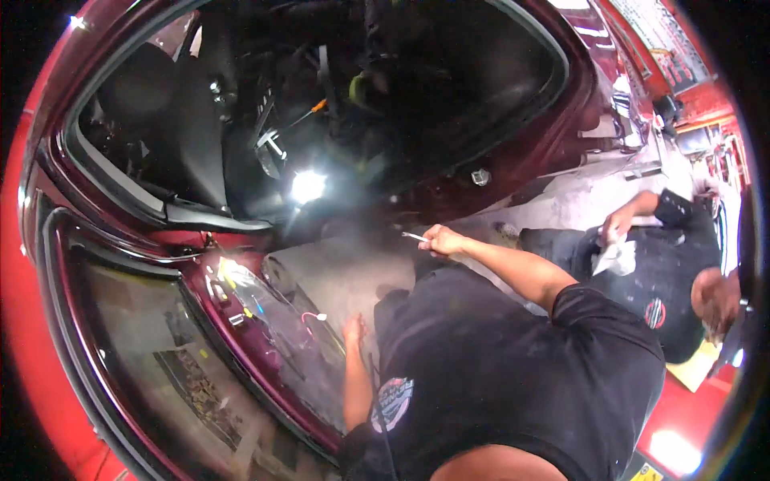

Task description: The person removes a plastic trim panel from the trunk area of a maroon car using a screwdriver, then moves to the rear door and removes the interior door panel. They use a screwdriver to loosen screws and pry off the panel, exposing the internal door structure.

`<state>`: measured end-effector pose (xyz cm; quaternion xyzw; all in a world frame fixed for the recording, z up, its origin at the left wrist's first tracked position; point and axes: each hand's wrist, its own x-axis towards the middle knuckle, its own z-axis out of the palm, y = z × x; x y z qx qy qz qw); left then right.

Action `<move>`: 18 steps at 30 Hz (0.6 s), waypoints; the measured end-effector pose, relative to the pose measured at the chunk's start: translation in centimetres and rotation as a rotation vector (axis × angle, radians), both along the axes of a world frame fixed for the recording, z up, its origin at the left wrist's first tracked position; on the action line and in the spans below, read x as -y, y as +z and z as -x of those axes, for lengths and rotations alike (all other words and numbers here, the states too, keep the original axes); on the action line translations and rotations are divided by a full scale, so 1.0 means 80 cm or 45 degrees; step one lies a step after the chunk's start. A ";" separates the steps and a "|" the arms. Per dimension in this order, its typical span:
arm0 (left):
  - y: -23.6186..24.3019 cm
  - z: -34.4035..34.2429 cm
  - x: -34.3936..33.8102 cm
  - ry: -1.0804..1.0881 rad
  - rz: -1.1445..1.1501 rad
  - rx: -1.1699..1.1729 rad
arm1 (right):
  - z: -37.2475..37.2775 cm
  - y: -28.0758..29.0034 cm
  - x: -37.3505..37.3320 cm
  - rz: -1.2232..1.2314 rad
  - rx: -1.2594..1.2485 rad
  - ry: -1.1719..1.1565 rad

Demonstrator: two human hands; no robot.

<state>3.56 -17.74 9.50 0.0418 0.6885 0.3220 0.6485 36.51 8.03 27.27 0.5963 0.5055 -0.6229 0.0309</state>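
Observation:
My right hand (439, 240) is closed on a slim silver hand tool (413, 236), just outside the dark door opening of a maroon car (531, 168). My left hand (353, 329) hangs low with loosely spread fingers, beside the opened maroon door (241, 321) with small parts, clips and wires along it. Inside the car lie metal tools (271, 144), an orange-handled screwdriver (318, 107) and a bright work lamp (308, 186); much of the interior is dark.
At my right another person (658, 289) in a dark shirt is low beside the car, a white cloth (613, 255) in hand. Red walls or surfaces and shop items (706, 140) line the right edge. Pale floor (313, 272) shows beneath the opening.

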 end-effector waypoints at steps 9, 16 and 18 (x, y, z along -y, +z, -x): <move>0.023 -0.023 -0.101 0.349 -0.215 0.051 | -0.025 0.116 -0.121 -1.037 -0.147 -0.037; 0.026 -0.072 -0.134 0.705 -0.224 0.147 | -0.079 0.253 -0.331 -1.918 0.460 -0.344; 0.027 -0.080 -0.148 0.686 -0.249 0.234 | -0.118 0.217 -0.389 -1.982 0.429 -0.186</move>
